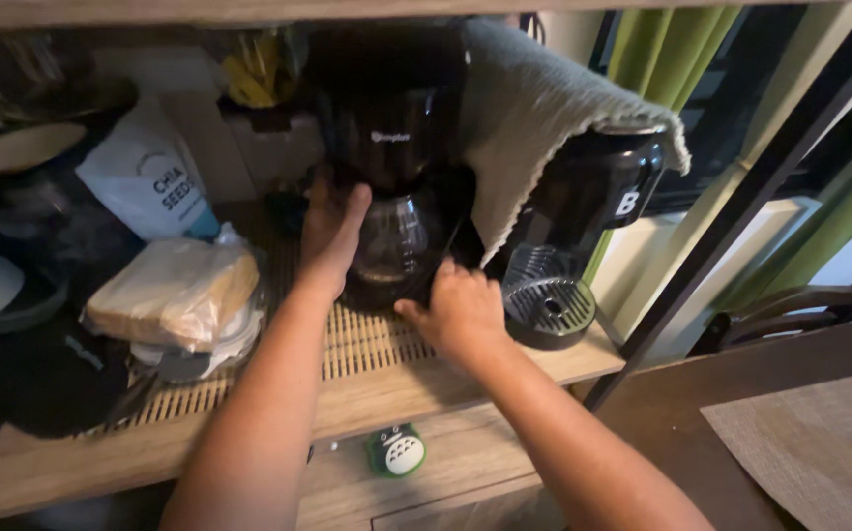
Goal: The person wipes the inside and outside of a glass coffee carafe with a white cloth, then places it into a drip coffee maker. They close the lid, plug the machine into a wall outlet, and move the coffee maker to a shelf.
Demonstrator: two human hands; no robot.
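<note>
A black drip coffee maker (391,118) stands on a wooden shelf (465,383) with a glass carafe (393,241) in its base. My left hand (330,228) is pressed flat against the left side of the carafe and machine. On the right, my right hand (457,310) curls around the lower right of the carafe near its handle; whether it grips the handle is hidden. A grey towel (534,108) hangs over the coffee maker's right side.
A second black pod coffee machine (583,211) stands right of the carafe, partly under the towel. A bagged loaf of bread (175,290), a white pouch (146,177) and dark appliances crowd the left. A bamboo mat (367,344) covers the shelf. A black metal frame post (740,206) slants at right.
</note>
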